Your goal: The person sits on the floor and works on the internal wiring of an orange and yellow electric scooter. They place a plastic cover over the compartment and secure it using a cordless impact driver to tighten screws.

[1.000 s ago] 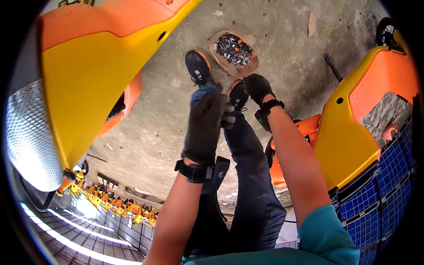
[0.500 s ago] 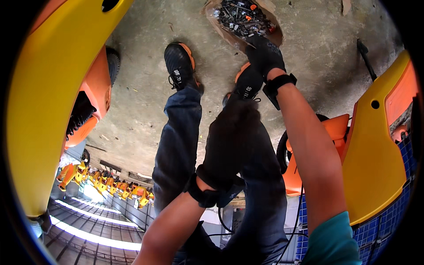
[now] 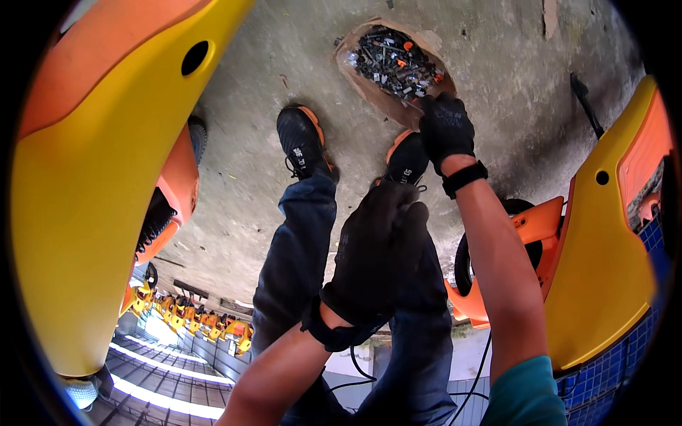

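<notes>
Change since the earlier frames: the right hand point(image 3: 445, 129) has travelled forward to the tray of small parts point(image 3: 395, 71), which now sits lower in view; the left hand point(image 3: 374, 252) has dropped back over the legs.
Right hand: black-gloved, arm stretched forward, fingers curled down over the near rim of the tray and touching it; whether anything is pinched beneath the fingers cannot be told.
Left hand: black-gloved, seen from its back, fingers loosely bent and pointing forward, held above the right knee; nothing visible in it, and the palm side is hidden.
Tray of small parts: shallow brown oval container resting on the concrete floor point(image 3: 298, 42), filled with dark screws and fittings and a few orange pieces; it lies just ahead of the right shoe point(image 3: 406, 157).
Shoes and legs: two black shoes with orange trim on the floor, the left shoe point(image 3: 302, 140) apart from the tray; dark blue trousers point(image 3: 298, 248) lead back to the viewer.
Left surroundings: large yellow-and-orange moulded shell point(image 3: 92, 199) fills the left side.
Right surroundings: second yellow-and-orange shell point(image 3: 604, 263), a black wheel point(image 3: 465, 259) beside it, blue tiling at the lower right.
</notes>
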Demonstrator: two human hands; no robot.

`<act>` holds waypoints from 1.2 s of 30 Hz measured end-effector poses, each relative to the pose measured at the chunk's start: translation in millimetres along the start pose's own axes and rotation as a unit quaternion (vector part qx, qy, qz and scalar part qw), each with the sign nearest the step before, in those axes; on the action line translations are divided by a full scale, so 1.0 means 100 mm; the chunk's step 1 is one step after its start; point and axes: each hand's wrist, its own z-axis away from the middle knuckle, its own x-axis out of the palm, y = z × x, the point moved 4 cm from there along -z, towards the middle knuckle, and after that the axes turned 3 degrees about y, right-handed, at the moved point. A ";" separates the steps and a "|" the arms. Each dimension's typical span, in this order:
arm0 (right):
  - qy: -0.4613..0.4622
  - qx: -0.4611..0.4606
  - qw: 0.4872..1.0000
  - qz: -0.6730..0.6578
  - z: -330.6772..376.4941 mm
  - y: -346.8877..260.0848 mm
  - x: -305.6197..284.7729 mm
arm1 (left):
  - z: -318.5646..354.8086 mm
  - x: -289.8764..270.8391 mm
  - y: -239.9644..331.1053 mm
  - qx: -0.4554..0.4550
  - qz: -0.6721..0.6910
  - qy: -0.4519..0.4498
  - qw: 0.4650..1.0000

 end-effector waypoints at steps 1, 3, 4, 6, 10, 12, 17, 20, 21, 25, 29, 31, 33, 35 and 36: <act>0.034 -0.007 0.999 0.009 -0.02 -0.02 -0.05 | -0.01 -0.03 0.00 0.011 -0.018 0.003 1.000; 0.059 -0.028 0.997 0.032 -0.01 0.02 -0.05 | -0.03 -0.09 0.04 0.035 -0.064 0.016 0.997; 0.083 -0.036 0.995 0.041 -0.06 0.04 -0.04 | -0.03 -0.11 0.08 0.135 -0.149 0.029 0.979; 0.093 -0.043 0.994 0.034 -0.08 0.00 -0.03 | 0.00 -0.12 0.11 0.239 -0.238 0.066 0.939; 0.034 0.005 0.999 0.008 -0.13 -0.05 -0.08 | -0.17 -0.15 0.07 0.092 -0.083 0.052 0.991; 0.048 -0.011 0.998 -0.040 -0.14 -0.10 -0.07 | -0.16 -0.17 0.09 0.055 -0.064 0.051 0.995; 0.022 -0.033 0.993 -0.114 -0.22 -0.10 0.05 | -0.15 -0.21 0.06 0.115 -0.083 0.082 0.987; 0.010 -0.014 0.992 -0.122 -0.23 -0.09 0.11 | -0.15 -0.22 0.08 0.092 -0.078 0.072 0.990; 0.002 -0.012 0.993 -0.115 -0.22 -0.08 0.11 | -0.16 -0.22 0.08 0.088 -0.071 0.070 0.991; 0.013 -0.025 0.991 -0.134 -0.12 -0.02 0.11 | -0.19 -0.18 0.00 0.147 -0.115 0.075 0.980; 0.058 -0.073 0.988 -0.126 -0.18 -0.09 0.13 | -0.17 -0.30 0.16 0.146 -0.085 0.085 0.982; 0.067 -0.056 0.985 -0.148 -0.26 -0.15 0.14 | -0.17 -0.33 0.16 0.125 -0.087 0.086 0.985; 0.041 -0.024 0.989 -0.137 -0.33 -0.08 0.16 | -0.21 -0.29 0.03 0.113 -0.083 0.059 0.988; 0.089 -0.039 0.977 -0.191 -0.43 -0.11 0.18 | -0.21 -0.28 0.05 0.098 -0.076 0.044 0.991; 0.065 0.007 0.978 -0.196 -0.49 -0.03 0.33 | -0.20 -0.27 0.08 0.093 -0.073 0.034 0.992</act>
